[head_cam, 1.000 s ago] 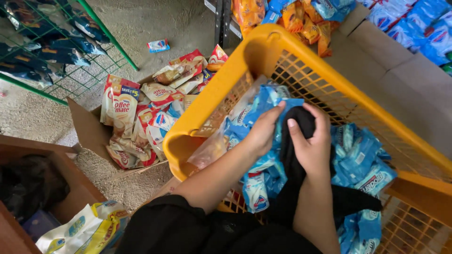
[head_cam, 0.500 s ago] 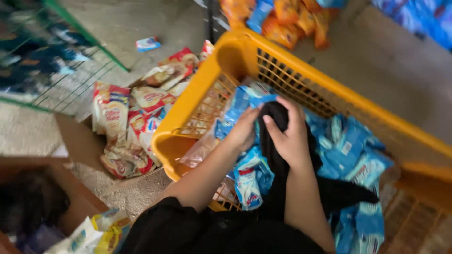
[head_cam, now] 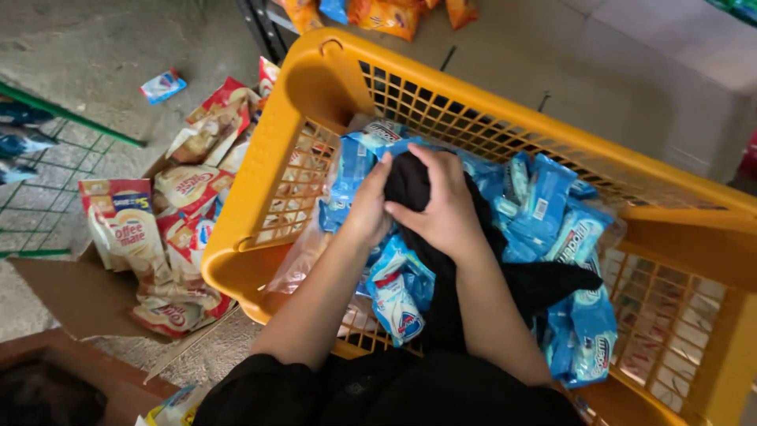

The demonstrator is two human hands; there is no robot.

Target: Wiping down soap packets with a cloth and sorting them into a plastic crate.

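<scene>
Gripping a bunched black cloth [head_cam: 410,189] at frame centre, the left hand [head_cam: 369,207] and right hand [head_cam: 445,207] both close on it, above blue-and-white plastic sachets [head_cam: 544,213] heaped in a yellow latticed plastic basket [head_cam: 315,87]. The basket's rim hems the hands in. At left, red-and-cream pouches [head_cam: 189,189] spill from a cardboard box [head_cam: 71,292]; orange packets [head_cam: 386,16] line the top edge.

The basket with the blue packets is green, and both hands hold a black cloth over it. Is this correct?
Not quite: the head view shows the basket is yellow, not green. The rest holds: it contains blue packets, and the left hand and right hand hold a black cloth over it.
</scene>
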